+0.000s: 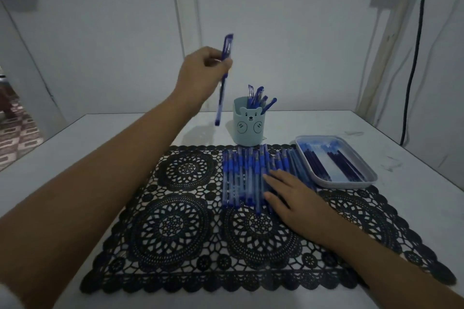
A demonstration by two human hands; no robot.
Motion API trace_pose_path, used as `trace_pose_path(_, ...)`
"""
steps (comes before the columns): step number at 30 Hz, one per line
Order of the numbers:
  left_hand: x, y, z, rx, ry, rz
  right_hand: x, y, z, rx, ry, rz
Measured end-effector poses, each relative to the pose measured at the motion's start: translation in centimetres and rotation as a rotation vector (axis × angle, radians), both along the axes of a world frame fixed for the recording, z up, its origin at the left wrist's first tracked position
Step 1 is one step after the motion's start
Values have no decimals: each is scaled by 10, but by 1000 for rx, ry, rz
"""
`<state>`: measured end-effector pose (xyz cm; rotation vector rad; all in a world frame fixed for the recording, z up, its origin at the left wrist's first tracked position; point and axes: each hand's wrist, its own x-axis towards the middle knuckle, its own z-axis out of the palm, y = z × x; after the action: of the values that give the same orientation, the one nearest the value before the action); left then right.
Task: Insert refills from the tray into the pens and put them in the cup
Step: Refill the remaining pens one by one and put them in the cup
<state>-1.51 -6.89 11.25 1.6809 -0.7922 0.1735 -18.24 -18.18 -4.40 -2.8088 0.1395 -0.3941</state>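
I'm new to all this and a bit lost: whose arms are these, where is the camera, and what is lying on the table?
There is no machine here: these are a person's two bare arms, filmed by one wide-angle camera worn on the head, looking forward and down. The left hand holds a blue pen in the air, left of a pale cup with a bear face that holds several pens. The right hand rests flat on a row of pens lying on a black lace mat. Right of the row sits a tray of dark refills. All stands on a white table.
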Motion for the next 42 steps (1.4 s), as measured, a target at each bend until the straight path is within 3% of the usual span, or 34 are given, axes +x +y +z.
trace_pose_path(5,41,-46,22,-93,-37,89,1,-1,1,3,-2,12)
trace_pose_path(10,60,-74,-23,204,-63,175,1,-2,0,-9,-28,23)
trace_pose_path(16,58,-69,-49,501,-113,66,0,-3,0,-9,-37,35)
trace_pose_path(21,44,-36,-62,459,-162,135,0,-3,0,-16,-39,34)
trace_pose_path(26,23,2,-110,742,-121,126,0,-2,1,-15,-37,27)
trace_pose_path(30,9,17,-135,814,-87,146,0,-1,1,-16,-39,28)
trace_pose_path(42,-7,27,-128,909,-84,202,-2,0,4,-17,-29,21)
